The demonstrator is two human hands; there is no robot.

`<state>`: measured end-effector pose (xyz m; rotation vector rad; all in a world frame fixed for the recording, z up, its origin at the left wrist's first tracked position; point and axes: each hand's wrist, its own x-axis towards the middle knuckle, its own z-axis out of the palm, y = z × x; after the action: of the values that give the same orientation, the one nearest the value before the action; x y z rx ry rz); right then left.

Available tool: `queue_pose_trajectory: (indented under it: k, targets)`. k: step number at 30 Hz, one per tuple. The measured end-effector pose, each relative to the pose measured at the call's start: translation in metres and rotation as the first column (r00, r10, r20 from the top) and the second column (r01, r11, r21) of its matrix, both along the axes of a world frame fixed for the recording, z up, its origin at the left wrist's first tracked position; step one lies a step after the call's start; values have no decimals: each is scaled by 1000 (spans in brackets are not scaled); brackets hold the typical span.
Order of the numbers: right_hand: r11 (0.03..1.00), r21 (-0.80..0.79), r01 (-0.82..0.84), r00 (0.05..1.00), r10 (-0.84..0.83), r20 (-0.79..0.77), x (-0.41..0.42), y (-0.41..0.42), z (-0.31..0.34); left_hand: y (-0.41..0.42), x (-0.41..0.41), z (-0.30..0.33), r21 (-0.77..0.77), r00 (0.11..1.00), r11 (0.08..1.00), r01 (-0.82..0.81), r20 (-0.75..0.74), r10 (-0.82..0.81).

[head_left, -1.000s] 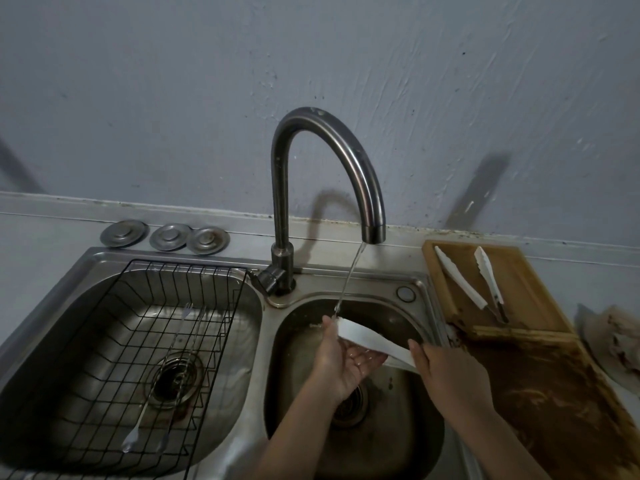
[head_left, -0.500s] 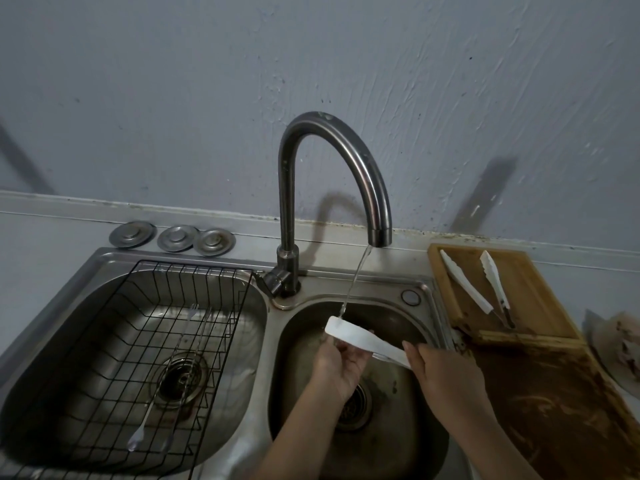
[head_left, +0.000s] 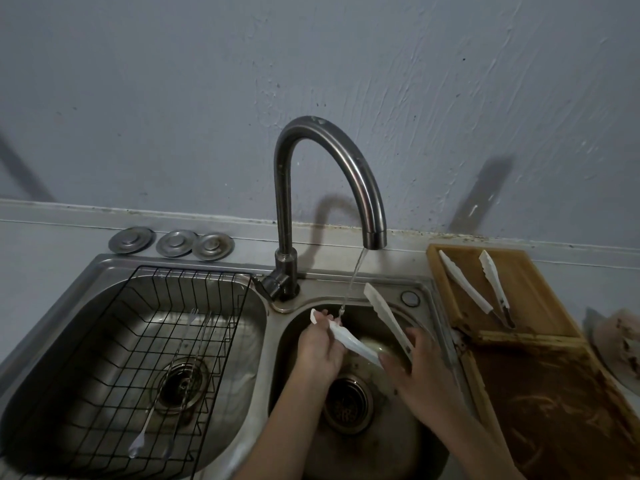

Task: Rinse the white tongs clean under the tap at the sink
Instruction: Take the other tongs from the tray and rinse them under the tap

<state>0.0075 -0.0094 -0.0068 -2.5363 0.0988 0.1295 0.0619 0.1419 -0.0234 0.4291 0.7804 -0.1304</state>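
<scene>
White tongs [head_left: 384, 315] are held over the right sink basin [head_left: 420, 441], their two arms spread apart in a V. My right hand [head_left: 420, 368] grips them at the hinge end. My left hand [head_left: 320, 344] holds the lower arm near its tip. A thin stream of water from the curved steel tap [head_left: 349, 174] falls onto my left fingers and that arm. The upper arm points up toward the tap spout, just right of the stream.
A second pair of white tongs [head_left: 493, 289] lies on a wooden tray [head_left: 533, 327] right of the sink. The left basin holds a black wire rack [head_left: 114, 375] with thin metal utensils. Three round metal plugs [head_left: 176, 242] sit behind it. A stained cloth [head_left: 620, 344] lies at the far right.
The tongs have sprung open from a flat closed shape into a V. My left hand moved from under them to gripping the lower arm's tip under the stream.
</scene>
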Motion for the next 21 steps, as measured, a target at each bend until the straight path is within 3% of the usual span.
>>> queue_pose_trajectory:
  k: [3,5,9,12,17,21]
  targets:
    - [959,270,86,950,2,-311,8,-2,9,2,-3,-2,-16,997,999,52,55,-51]
    - [934,337,117,951,-7,-309,10,-5,16,2,-4,-5,-54,996,995,81,44,-79]
    - [988,156,7,992,13,-122,9,-9,23,1,-18,-11,26,974,974,223,21,-223]
    - [993,38,-112,991,115,-64,1,-11,26,5,-20,-18,113,971,968,226,58,-234]
    - [991,8,-134,988,134,-77,-11,-18,22,12,-25,-18,275,948,916,292,43,-315]
    - [995,32,-94,993,96,-68,-15,-19,20,7,-25,-15,535,934,777,332,-73,-349]
